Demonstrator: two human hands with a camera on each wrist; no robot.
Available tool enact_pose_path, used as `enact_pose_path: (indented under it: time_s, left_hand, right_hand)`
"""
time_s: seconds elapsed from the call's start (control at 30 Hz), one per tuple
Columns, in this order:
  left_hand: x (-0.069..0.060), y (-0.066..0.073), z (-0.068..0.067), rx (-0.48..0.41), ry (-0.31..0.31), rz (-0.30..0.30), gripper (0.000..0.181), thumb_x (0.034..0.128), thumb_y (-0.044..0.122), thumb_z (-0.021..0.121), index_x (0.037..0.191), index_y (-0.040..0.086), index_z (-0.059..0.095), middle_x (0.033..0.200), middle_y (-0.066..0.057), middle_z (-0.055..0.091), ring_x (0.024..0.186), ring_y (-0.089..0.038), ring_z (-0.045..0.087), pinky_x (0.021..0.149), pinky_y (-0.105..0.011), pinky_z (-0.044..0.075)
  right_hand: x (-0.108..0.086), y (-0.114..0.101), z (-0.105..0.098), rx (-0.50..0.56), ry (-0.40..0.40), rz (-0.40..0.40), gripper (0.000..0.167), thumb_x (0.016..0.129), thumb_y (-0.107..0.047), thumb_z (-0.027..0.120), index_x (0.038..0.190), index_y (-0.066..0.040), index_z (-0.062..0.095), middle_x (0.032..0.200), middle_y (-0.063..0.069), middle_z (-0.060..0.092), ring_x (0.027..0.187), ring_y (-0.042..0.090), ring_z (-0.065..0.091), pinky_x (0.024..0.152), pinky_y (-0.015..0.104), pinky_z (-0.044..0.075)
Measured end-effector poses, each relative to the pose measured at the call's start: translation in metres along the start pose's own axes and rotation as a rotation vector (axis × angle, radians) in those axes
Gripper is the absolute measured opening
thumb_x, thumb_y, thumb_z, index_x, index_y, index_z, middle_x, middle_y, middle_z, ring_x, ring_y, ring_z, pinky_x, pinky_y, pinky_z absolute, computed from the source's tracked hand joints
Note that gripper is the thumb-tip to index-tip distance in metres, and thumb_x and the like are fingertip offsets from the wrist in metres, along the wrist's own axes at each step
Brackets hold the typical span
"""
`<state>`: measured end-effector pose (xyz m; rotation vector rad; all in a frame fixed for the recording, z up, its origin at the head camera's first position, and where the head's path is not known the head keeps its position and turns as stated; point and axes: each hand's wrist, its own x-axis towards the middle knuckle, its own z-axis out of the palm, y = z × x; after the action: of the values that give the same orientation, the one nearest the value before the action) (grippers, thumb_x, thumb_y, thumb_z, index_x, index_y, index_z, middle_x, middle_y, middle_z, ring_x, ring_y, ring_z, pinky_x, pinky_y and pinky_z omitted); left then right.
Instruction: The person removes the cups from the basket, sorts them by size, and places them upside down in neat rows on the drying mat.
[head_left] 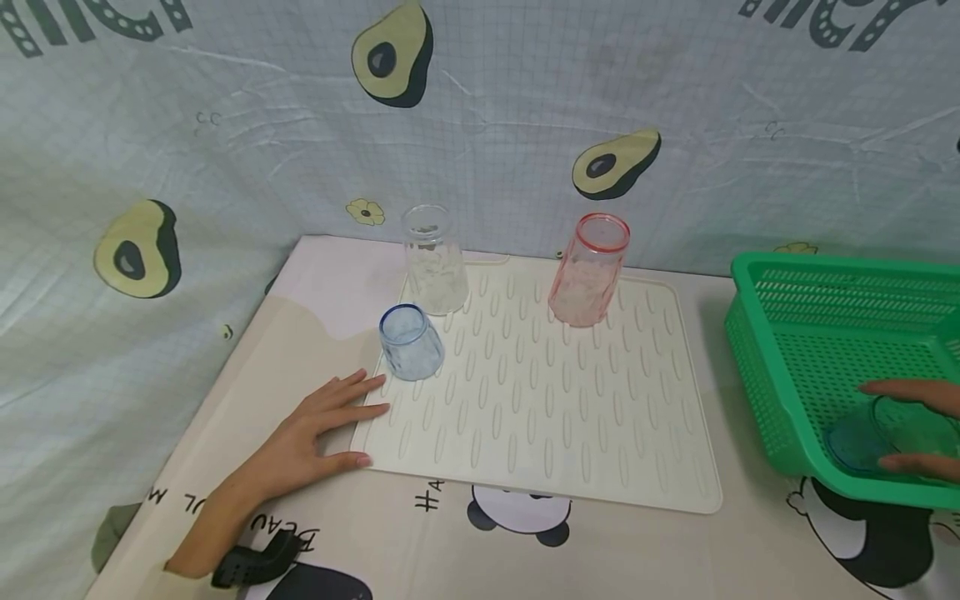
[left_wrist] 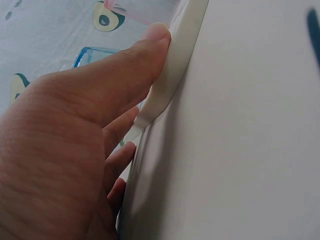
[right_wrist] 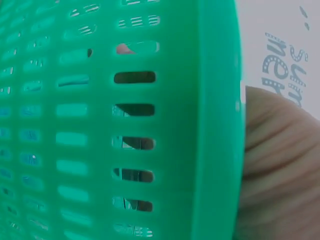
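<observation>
My left hand (head_left: 307, 437) rests at the left edge of a white ridged mat (head_left: 525, 417), fingers spread; its thumb touches the mat's near left corner. Just beyond the fingertips stands a small blue glass (head_left: 412, 346), rim up. Behind it is a tall clear glass (head_left: 437, 271), and farther right a tall pink glass (head_left: 588, 271). At the right, my right hand (head_left: 926, 395) reaches into a green basket (head_left: 776, 417) and grips a bluish glass (head_left: 855, 437) between fingers and thumb. The basket wall hides most of this hand in the right wrist view.
A printed cloth (head_left: 495, 167) with avocados hangs behind the table. The table cover (head_left: 337, 542) has panda drawings and lettering. The basket stands right of the mat, its slotted wall (right_wrist: 175, 125) filling much of the right wrist view.
</observation>
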<state>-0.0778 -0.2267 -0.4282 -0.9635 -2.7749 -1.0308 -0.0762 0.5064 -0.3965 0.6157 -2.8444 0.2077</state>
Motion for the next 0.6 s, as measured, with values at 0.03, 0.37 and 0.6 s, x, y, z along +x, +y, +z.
enact_pose_path:
  time_s: [0.03, 0.37, 0.6]
  left_hand:
    - [0.000, 0.000, 0.000, 0.001, 0.001, 0.002, 0.058, 0.0751, 0.030, 0.081, 0.129, 0.020, 0.062, 0.147, -0.001, 0.042, 0.141, -0.027, 0.024, 0.115, -0.028, 0.005]
    - [0.001, 0.002, 0.000, 0.003, 0.004, 0.013, 0.058, 0.0753, 0.031, 0.081, 0.129, 0.019, 0.063, 0.147, -0.003, 0.043, 0.140, -0.028, 0.025, 0.114, -0.026, 0.005]
    - [0.001, 0.003, 0.000, 0.005, -0.001, 0.007, 0.058, 0.0754, 0.030, 0.081, 0.129, 0.019, 0.062, 0.147, -0.003, 0.043, 0.141, -0.026, 0.024, 0.114, -0.026, 0.005]
  right_hand:
    - [0.002, -0.003, -0.002, -0.016, 0.008, -0.013, 0.110, 0.038, -0.032, 0.094, 0.138, -0.033, 0.049, 0.121, 0.007, 0.058, 0.125, -0.015, 0.020, 0.105, 0.013, 0.009]
    - [0.002, -0.011, 0.000, 0.059, 0.034, 0.055, 0.082, 0.041, -0.006, 0.091, 0.117, -0.007, 0.062, 0.115, 0.025, 0.059, 0.119, -0.022, 0.017, 0.114, 0.036, 0.019]
    - [-0.006, 0.000, 0.005, 0.153, 0.105, 0.172, 0.080, 0.062, 0.004, 0.084, 0.135, -0.003, 0.051, 0.141, 0.023, 0.044, 0.125, -0.020, 0.015, 0.113, 0.024, 0.010]
